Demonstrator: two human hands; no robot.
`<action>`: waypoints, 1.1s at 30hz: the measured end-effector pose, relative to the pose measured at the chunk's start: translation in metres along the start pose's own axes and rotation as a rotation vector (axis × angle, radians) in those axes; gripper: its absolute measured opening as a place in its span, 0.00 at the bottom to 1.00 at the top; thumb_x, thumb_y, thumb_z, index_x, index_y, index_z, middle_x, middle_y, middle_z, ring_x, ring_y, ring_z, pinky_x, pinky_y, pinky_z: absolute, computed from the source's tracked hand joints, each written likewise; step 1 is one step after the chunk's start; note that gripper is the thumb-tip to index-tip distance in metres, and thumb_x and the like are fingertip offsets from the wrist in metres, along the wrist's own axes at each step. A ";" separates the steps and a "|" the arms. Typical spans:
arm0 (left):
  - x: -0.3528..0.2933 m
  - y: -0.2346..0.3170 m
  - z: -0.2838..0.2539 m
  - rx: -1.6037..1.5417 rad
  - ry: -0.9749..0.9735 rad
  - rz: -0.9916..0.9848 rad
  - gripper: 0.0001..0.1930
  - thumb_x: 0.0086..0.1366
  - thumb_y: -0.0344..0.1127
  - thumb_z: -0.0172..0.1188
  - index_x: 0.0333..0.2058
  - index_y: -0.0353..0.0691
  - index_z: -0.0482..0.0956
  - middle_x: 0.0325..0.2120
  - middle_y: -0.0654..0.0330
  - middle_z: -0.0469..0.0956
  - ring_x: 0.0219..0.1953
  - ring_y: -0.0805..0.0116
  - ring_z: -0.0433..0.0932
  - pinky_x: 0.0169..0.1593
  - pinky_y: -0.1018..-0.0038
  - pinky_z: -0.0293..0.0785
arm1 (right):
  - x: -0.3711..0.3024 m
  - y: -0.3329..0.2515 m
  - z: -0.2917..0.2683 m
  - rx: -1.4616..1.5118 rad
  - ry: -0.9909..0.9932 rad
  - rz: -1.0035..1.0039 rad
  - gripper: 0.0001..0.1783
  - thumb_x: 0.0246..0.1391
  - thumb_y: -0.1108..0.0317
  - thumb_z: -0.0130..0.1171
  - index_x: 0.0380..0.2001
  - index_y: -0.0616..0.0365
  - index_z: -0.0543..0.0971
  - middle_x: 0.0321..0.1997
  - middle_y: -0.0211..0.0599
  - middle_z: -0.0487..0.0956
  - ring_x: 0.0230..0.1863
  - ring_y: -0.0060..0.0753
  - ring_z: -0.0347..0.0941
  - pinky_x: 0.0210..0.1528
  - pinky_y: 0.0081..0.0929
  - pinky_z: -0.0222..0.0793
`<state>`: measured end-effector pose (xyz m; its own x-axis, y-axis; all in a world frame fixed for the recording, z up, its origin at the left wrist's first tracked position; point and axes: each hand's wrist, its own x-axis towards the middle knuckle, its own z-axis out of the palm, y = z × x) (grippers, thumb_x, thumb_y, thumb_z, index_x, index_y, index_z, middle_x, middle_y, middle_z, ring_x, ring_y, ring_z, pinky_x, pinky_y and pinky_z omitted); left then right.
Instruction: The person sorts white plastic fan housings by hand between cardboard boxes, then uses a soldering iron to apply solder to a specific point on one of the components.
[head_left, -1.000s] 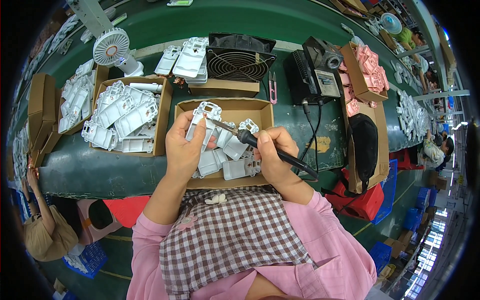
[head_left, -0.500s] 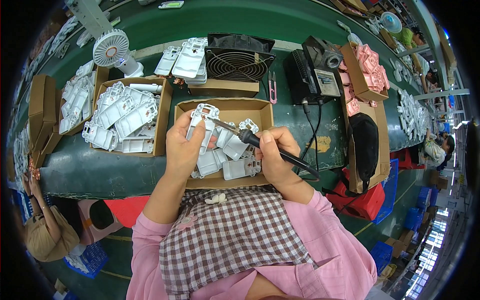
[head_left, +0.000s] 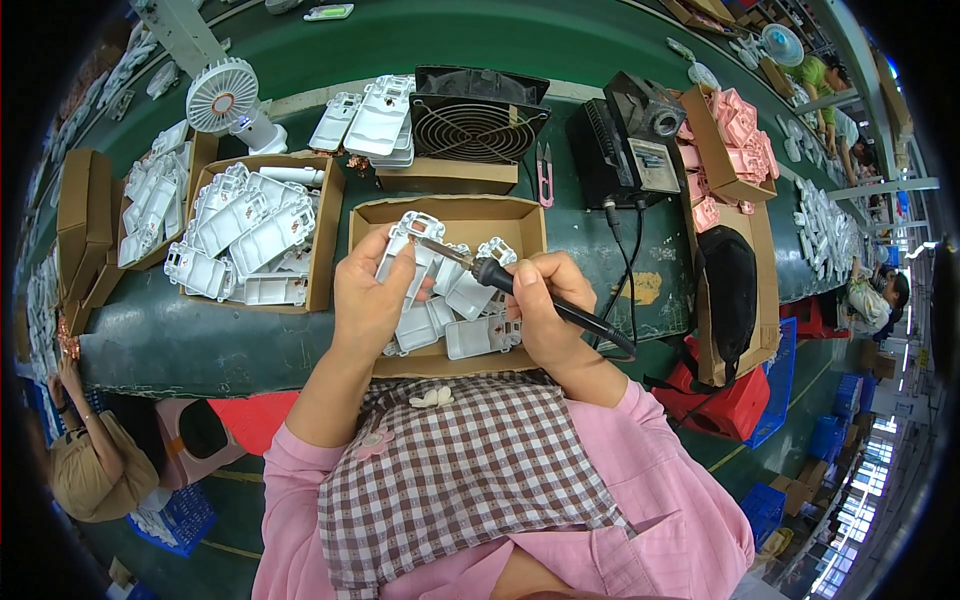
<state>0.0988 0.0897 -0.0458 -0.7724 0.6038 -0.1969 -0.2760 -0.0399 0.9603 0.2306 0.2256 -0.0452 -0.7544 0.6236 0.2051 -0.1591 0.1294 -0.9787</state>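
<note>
My left hand (head_left: 364, 293) is closed on a white plastic casing (head_left: 396, 270), tilted up over a cardboard tray (head_left: 449, 207). Between the fingers of my right hand (head_left: 549, 306) is a soldering iron (head_left: 494, 275) with a black handle. Its metal tip reaches left to the casing's upper end, by a small coppery part; whether it touches cannot be made out. Several more white casings (head_left: 484, 336) lie in the tray under my hands. From the iron's handle a black cable runs to the right.
A black soldering station (head_left: 603, 150) stands at the back right, near pink-handled tweezers (head_left: 545, 178). Behind the tray sits a black fan (head_left: 474, 128). Left is a box (head_left: 325, 235) of white casings, with a small white fan (head_left: 222, 100) behind; right, a box (head_left: 722, 172) of pink parts.
The casing in my left hand has tilted slightly, its upper end a little lower and further right. The soldering iron has shifted slightly left with my right hand.
</note>
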 end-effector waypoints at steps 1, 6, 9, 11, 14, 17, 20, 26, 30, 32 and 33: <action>0.000 0.001 0.001 0.008 0.004 -0.005 0.12 0.66 0.28 0.50 0.46 0.34 0.74 0.30 0.61 0.78 0.24 0.80 0.76 0.26 0.84 0.74 | 0.000 0.000 0.000 -0.002 -0.002 -0.004 0.08 0.58 0.68 0.54 0.29 0.62 0.73 0.18 0.25 0.72 0.19 0.11 0.65 0.20 0.14 0.60; 0.000 0.002 0.003 0.033 0.016 -0.018 0.12 0.66 0.28 0.49 0.46 0.33 0.74 0.31 0.62 0.78 0.25 0.79 0.76 0.26 0.84 0.73 | 0.002 0.000 -0.002 -0.020 -0.020 -0.022 0.09 0.59 0.68 0.52 0.28 0.63 0.72 0.19 0.28 0.72 0.17 0.13 0.65 0.19 0.14 0.61; -0.001 0.001 0.003 0.034 0.024 -0.021 0.12 0.66 0.28 0.50 0.47 0.33 0.74 0.31 0.61 0.79 0.25 0.79 0.76 0.27 0.83 0.74 | 0.003 0.000 -0.001 -0.031 -0.025 -0.034 0.10 0.59 0.69 0.51 0.27 0.63 0.71 0.19 0.32 0.73 0.15 0.15 0.65 0.18 0.15 0.61; -0.001 0.001 0.002 0.009 0.030 -0.010 0.12 0.66 0.27 0.50 0.46 0.33 0.74 0.31 0.61 0.78 0.25 0.79 0.76 0.26 0.83 0.74 | 0.002 -0.001 0.001 -0.027 0.000 -0.012 0.09 0.59 0.69 0.51 0.28 0.63 0.71 0.19 0.32 0.72 0.15 0.15 0.65 0.18 0.15 0.61; 0.000 -0.003 0.001 0.005 0.034 -0.027 0.12 0.65 0.28 0.50 0.47 0.34 0.73 0.30 0.62 0.78 0.24 0.79 0.76 0.26 0.85 0.73 | -0.004 0.002 -0.002 0.044 0.075 0.004 0.08 0.59 0.69 0.48 0.28 0.62 0.69 0.20 0.34 0.72 0.15 0.18 0.63 0.18 0.17 0.61; 0.000 -0.021 -0.010 0.212 -0.026 0.110 0.12 0.65 0.28 0.52 0.46 0.32 0.72 0.31 0.62 0.77 0.27 0.81 0.74 0.30 0.84 0.71 | -0.005 0.003 0.000 0.145 0.152 -0.005 0.09 0.58 0.68 0.49 0.26 0.60 0.66 0.21 0.38 0.71 0.16 0.20 0.62 0.17 0.17 0.60; -0.018 -0.003 -0.009 0.436 -0.079 0.171 0.12 0.64 0.29 0.55 0.45 0.31 0.73 0.33 0.61 0.78 0.31 0.81 0.73 0.34 0.83 0.69 | -0.002 0.005 0.000 0.128 0.126 -0.064 0.08 0.59 0.68 0.48 0.26 0.59 0.66 0.21 0.38 0.72 0.15 0.20 0.62 0.16 0.18 0.59; -0.008 0.041 -0.083 1.093 0.462 0.681 0.09 0.62 0.30 0.55 0.41 0.35 0.77 0.35 0.51 0.77 0.38 0.53 0.75 0.41 0.64 0.71 | 0.002 0.006 -0.001 0.184 0.161 -0.044 0.09 0.58 0.69 0.52 0.26 0.63 0.72 0.17 0.30 0.72 0.15 0.14 0.64 0.17 0.14 0.60; -0.015 0.066 -0.165 1.592 0.953 0.264 0.19 0.59 0.41 0.60 0.44 0.32 0.72 0.40 0.45 0.75 0.45 0.49 0.72 0.44 0.57 0.70 | 0.000 0.005 0.003 0.190 0.144 -0.030 0.09 0.58 0.70 0.53 0.26 0.63 0.73 0.17 0.28 0.72 0.15 0.12 0.64 0.18 0.12 0.60; -0.014 0.059 -0.199 1.547 0.927 0.055 0.30 0.53 0.51 0.65 0.44 0.30 0.71 0.38 0.43 0.74 0.42 0.47 0.73 0.44 0.56 0.70 | 0.000 0.004 0.003 0.190 0.134 -0.027 0.09 0.58 0.70 0.53 0.26 0.63 0.73 0.17 0.28 0.72 0.15 0.12 0.64 0.18 0.12 0.60; -0.013 0.056 -0.215 1.471 0.850 -0.029 0.33 0.51 0.53 0.67 0.44 0.29 0.71 0.37 0.43 0.74 0.41 0.46 0.74 0.44 0.57 0.70 | 0.000 0.003 0.003 0.192 0.122 -0.037 0.08 0.58 0.70 0.53 0.26 0.63 0.72 0.17 0.28 0.71 0.15 0.12 0.63 0.18 0.12 0.60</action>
<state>-0.0298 -0.0913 -0.0322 -0.9777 0.0060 0.2099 0.0524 0.9749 0.2164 0.2280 0.2233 -0.0479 -0.6648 0.7115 0.2276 -0.3122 0.0121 -0.9499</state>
